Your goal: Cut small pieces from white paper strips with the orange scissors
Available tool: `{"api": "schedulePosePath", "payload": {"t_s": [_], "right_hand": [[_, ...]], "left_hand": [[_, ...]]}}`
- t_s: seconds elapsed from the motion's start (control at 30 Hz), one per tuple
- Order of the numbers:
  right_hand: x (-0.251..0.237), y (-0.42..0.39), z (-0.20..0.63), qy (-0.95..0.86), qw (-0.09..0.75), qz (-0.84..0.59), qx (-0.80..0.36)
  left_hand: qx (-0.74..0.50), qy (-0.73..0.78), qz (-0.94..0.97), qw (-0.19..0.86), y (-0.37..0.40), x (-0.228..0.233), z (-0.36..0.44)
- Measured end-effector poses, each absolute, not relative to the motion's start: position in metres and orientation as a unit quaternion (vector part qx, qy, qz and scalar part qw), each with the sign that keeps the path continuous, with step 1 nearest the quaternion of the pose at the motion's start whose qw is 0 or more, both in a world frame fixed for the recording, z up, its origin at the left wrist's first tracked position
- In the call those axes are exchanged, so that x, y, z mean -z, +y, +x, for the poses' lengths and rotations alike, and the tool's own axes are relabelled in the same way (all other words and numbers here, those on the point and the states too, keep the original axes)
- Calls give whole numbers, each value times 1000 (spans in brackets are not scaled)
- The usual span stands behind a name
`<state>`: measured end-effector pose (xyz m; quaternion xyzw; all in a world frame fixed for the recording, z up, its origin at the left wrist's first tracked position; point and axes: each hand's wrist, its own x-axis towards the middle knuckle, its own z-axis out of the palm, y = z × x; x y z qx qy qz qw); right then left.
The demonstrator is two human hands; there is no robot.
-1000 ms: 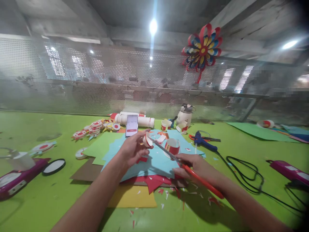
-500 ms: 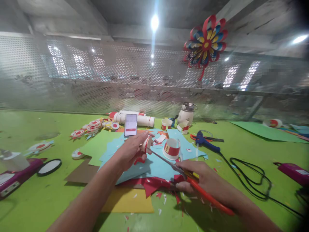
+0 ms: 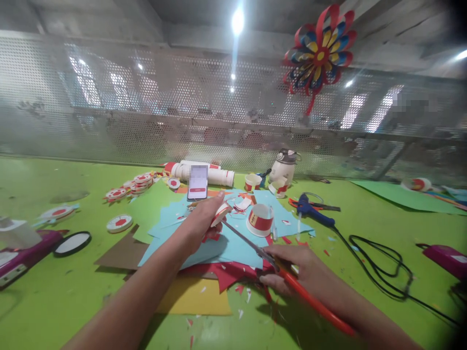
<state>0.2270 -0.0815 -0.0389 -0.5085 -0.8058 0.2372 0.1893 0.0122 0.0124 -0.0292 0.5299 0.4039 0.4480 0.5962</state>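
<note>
Two bare hands work over a pile of coloured paper on a green bench (image 3: 54, 301). Left hand (image 3: 202, 221) is pinched shut on a small red-and-white paper cup piece (image 3: 221, 214), thin card, curled, held just above the light blue sheet (image 3: 233, 243). Right hand (image 3: 299, 272) is wrapped closed around the orange handles of the scissors (image 3: 272, 257); the long metal blades point up-left, tips reaching the underside of the cup piece right at the left fingers. Whether the blades are parted or together cannot be told. Cup piece sits at the blade tips, well apart from the right hand's hold on the handles. Under the blue sheet lie red paper (image 3: 228, 277), a yellow sheet (image 3: 200, 299) and a brown sheet (image 3: 120, 253), all flat and matte, with small red and white scraps toward the near edge. Just beyond the blades stands a white paper cup with a red band (image 3: 260, 219), upright, cylindrical. A phone (image 3: 197, 183) stands propped behind the pile, with white tubes (image 3: 204, 175) lying toward the far edge. Flat round red-and-white discs (image 3: 133, 187) cluster at the far left. A blue glue gun (image 3: 310, 211) lies right of the pile, its black cord (image 3: 379, 267) looping toward the right edge. A round mirror-like disc (image 3: 72, 243) with a black rim and a glossy magenta object (image 3: 22, 255) lie at the left edge. A folded paper flower (image 3: 321, 48), red, blue and yellow, hangs on the perforated metal screen (image 3: 109, 107) behind the bench.
</note>
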Motion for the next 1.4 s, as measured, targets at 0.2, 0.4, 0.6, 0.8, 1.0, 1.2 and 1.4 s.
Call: {"api": "schedulePosePath", "payload": {"t_s": [0.2,0.4,0.6,0.8,1.0,1.2,1.4], "right_hand": [[41,-81,223,-791,202,-523,-245],[45,-85,220,-791,213,-535,-207],[45,-87,218,-793,218,-534,-196],[46,-88,219,-794,227,-536,-179],[47,-87,218,-797,228,-524,-196],[48,-85,216,-798,229,-514,-215],[48,-88,219,-802,230,-512,-207]], "left_hand": [[-505,388,494,592,10,31,17],[-528,393,514,550,6,27,20],[-559,377,535,509,9,31,21],[-606,351,512,498,8,29,21],[-591,370,537,476,5,29,23],[-574,379,546,479,5,33,23],[-576,376,538,487,4,31,24]]}}
